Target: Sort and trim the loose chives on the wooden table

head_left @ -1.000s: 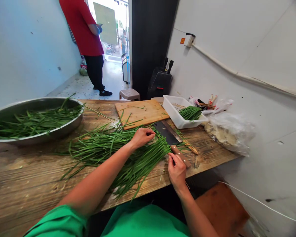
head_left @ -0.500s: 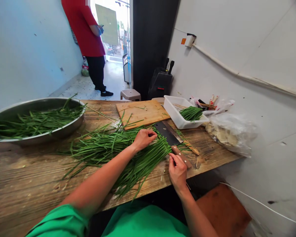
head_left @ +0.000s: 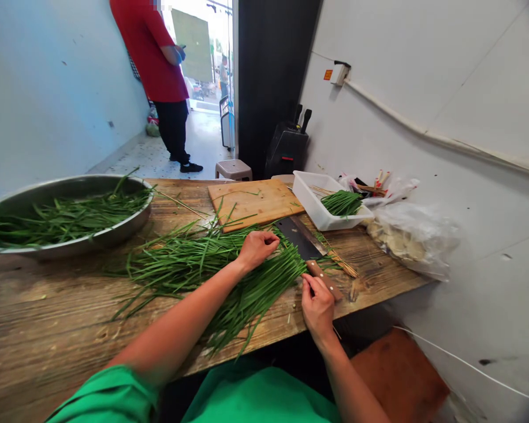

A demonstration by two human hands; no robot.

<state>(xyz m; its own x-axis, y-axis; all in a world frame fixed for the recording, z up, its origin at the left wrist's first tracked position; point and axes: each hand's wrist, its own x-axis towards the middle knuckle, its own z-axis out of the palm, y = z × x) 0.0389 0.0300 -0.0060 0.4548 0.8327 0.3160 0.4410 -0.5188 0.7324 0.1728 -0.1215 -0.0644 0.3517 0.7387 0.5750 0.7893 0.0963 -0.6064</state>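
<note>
Long green garlic chives lie in a loose spread on the wooden table, their cut ends lined up at the right. My left hand is closed in a pinch over the chives near their upper ends; what its fingertips hold is hidden. At the lower corner of the lined-up ends, my right hand is closed, with a thin pale skewer poking out by the wrist. A cleaver lies flat behind the right hand, its wooden handle close to the knuckles.
A metal basin of chives stands left. Behind are a cutting board and a white tray holding a chive bundle. Bamboo skewers and a plastic bag lie right. A person in red stands near the doorway.
</note>
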